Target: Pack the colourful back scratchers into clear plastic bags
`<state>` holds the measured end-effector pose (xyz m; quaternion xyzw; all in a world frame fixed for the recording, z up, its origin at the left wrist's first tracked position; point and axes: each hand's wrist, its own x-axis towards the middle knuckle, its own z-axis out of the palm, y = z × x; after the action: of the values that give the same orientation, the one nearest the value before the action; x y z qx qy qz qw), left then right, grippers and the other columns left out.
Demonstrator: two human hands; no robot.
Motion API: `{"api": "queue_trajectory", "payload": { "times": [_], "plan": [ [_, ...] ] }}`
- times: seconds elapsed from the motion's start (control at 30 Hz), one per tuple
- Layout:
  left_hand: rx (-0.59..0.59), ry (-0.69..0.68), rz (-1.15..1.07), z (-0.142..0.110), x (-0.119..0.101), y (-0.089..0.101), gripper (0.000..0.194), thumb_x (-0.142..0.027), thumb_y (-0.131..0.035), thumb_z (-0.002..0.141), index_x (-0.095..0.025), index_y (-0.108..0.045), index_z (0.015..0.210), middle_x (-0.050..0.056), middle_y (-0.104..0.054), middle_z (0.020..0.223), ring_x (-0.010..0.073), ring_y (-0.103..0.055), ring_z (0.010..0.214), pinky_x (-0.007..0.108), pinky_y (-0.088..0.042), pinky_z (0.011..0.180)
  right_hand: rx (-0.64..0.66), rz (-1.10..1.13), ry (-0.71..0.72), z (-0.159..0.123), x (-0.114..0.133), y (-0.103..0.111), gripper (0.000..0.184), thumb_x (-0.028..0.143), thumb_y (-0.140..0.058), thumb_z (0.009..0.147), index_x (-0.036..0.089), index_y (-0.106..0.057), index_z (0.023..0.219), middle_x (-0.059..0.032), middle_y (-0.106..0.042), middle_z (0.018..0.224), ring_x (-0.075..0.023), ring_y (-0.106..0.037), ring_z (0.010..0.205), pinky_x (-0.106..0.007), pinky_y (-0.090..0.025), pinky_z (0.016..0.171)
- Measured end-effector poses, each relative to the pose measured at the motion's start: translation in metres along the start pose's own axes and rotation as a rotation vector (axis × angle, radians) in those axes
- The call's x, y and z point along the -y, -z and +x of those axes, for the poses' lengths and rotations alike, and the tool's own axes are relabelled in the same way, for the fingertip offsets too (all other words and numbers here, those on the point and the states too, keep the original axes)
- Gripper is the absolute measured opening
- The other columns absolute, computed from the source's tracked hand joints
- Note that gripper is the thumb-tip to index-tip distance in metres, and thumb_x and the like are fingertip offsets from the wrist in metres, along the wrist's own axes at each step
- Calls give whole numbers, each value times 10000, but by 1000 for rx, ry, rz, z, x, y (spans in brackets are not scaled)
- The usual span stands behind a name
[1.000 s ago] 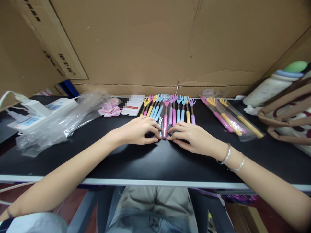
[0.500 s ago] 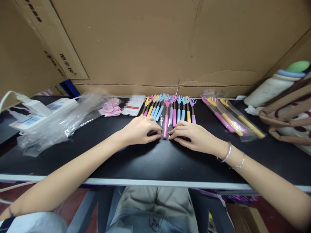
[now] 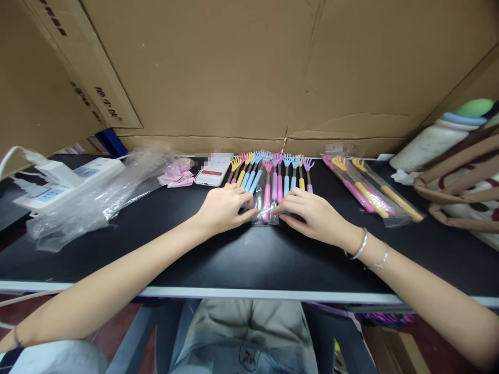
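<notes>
A pink back scratcher (image 3: 266, 192) lies inside a clear plastic bag (image 3: 256, 217) on the black table, claw end pointing away from me. At the bag's left edge is my left hand (image 3: 224, 210), thumb and fingers closed on the plastic. My right hand (image 3: 312, 215) pinches the bag's right edge, fingertips close to the handle's lower end. Just beyond, several loose back scratchers with yellow, pink, purple and blue claws fan out in a row, such as a blue one (image 3: 287, 176); my hands partly hide some handles.
To the right lie several bagged back scratchers (image 3: 384, 189), with a bottle (image 3: 429, 143) and a brown-handled bag (image 3: 436, 182) beyond. On the left are empty plastic bags (image 3: 97, 197), a power strip (image 3: 58, 189), pink cards (image 3: 177, 173) and a phone (image 3: 212, 171). Cardboard (image 3: 234, 67) walls the back.
Both hands have shifted slightly outward and up along the bag's edges. The bag's lower end now shows more plainly around the pink handle, which stays in place.
</notes>
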<state>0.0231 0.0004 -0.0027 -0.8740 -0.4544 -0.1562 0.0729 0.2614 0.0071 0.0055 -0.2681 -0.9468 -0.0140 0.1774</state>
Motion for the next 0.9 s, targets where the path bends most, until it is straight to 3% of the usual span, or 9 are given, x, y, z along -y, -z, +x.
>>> {"api": "queue_trajectory", "payload": {
  "times": [0.2,0.53,0.67,0.9],
  "plan": [
    [34,72,-74,2,-4,3,420,-548,-401,909,-205,-639,856,15,-679,834,161,-603,793,248,-335,583,21,-14,-24,0,0,-4,220,277,-461,922,188,-635,1023,-74,-639,895,-197,-515,878,-302,-432,734],
    [138,214,-252,3,-10,2,415,-621,-449,854,-253,-642,862,-56,-668,714,130,-610,706,237,-316,566,35,31,-108,0,-1,-10,190,326,-504,910,183,-615,968,-66,-642,895,-197,-509,869,-303,-412,722],
    [159,225,-275,3,-13,4,459,-664,-426,842,-258,-636,882,-56,-674,711,136,-616,714,235,-314,561,14,70,-168,2,1,-13,145,306,-526,896,180,-587,858,-54,-630,841,-186,-511,834,-292,-394,704],
    [126,202,-244,1,-16,-2,441,-663,-540,768,-234,-627,820,-30,-678,752,158,-619,743,237,-297,547,-23,46,-207,4,0,-19,121,278,-557,869,180,-569,798,-44,-631,806,-182,-513,793,-300,-368,712]
  ]
}}
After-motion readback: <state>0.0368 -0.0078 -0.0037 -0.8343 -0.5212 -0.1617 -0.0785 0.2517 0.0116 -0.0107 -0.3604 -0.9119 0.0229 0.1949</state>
